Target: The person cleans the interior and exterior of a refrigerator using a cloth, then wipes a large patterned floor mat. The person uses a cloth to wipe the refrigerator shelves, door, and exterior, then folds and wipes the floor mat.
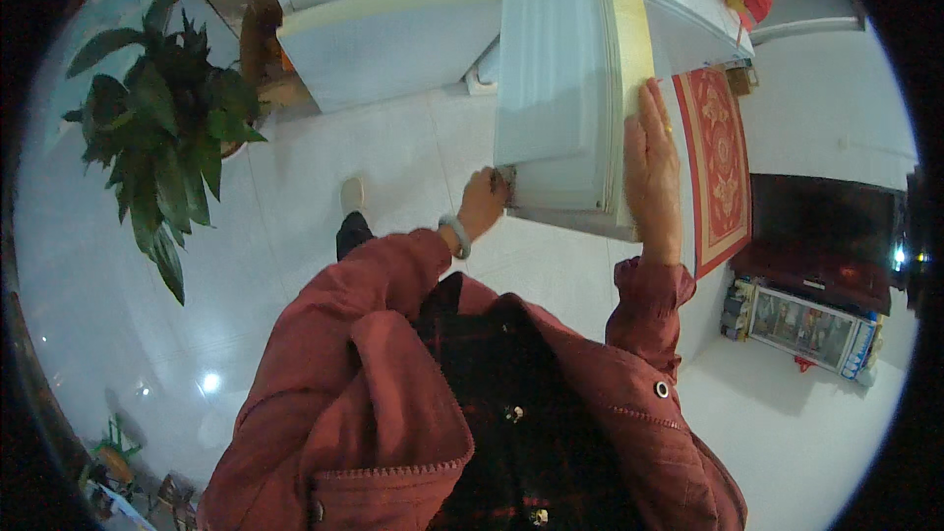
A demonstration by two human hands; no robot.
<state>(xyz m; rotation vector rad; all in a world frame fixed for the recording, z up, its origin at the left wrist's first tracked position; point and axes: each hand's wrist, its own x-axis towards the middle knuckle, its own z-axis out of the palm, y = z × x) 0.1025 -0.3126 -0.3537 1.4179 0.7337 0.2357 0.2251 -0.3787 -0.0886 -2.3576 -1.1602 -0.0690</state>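
A white door panel [553,74] with a yellowed edge [630,29] stands open before me. My left hand [481,200], with a pale bangle at the wrist, is closed round a small dark object [503,181] at the near corner of the panel; its kind is unclear. On the outer side, my right hand [653,162] lies fairly flat along the yellowed edge, fingers extended and close together, with a ring on one finger. It appears to hold nothing.
A leafy potted plant [162,110] stands at the left. A white tiled floor [383,125] and a shoe [353,194] show below. At the right are a red patterned mat [715,162], a television [818,236] and a glass-fronted case [800,324]. Green-framed furniture [114,442] sits lower left.
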